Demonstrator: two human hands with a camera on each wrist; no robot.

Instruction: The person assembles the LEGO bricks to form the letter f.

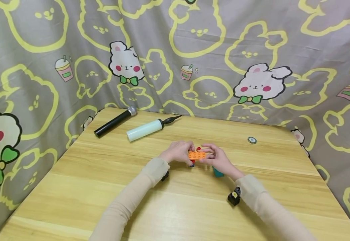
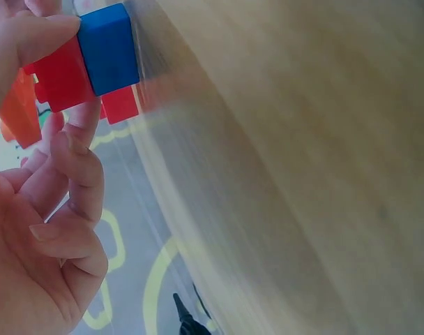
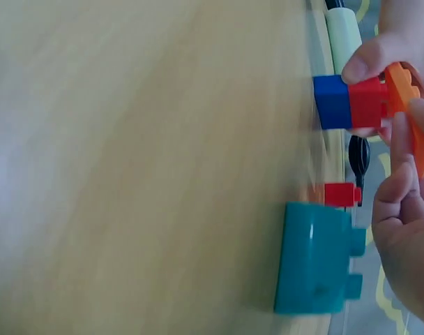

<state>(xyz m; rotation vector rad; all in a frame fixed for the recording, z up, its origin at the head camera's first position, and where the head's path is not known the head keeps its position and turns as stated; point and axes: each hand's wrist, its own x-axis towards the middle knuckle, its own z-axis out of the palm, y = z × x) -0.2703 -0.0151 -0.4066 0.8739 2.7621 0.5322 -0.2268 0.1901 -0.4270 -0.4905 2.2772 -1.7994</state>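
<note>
Orange brick between pinching right fingers, above a red brick and blue brick between pinching left fingers

Curtained-off spot, room type unclear, bunny-print curtain behind wood-grain table

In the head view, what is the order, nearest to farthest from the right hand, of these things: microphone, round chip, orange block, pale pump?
1. Orange block: at the right hand's fingertips.
2. Round chip: to its right, farther back.
3. Pale pump: back left.
4. Microphone: farthest left, beyond the pump.
</note>
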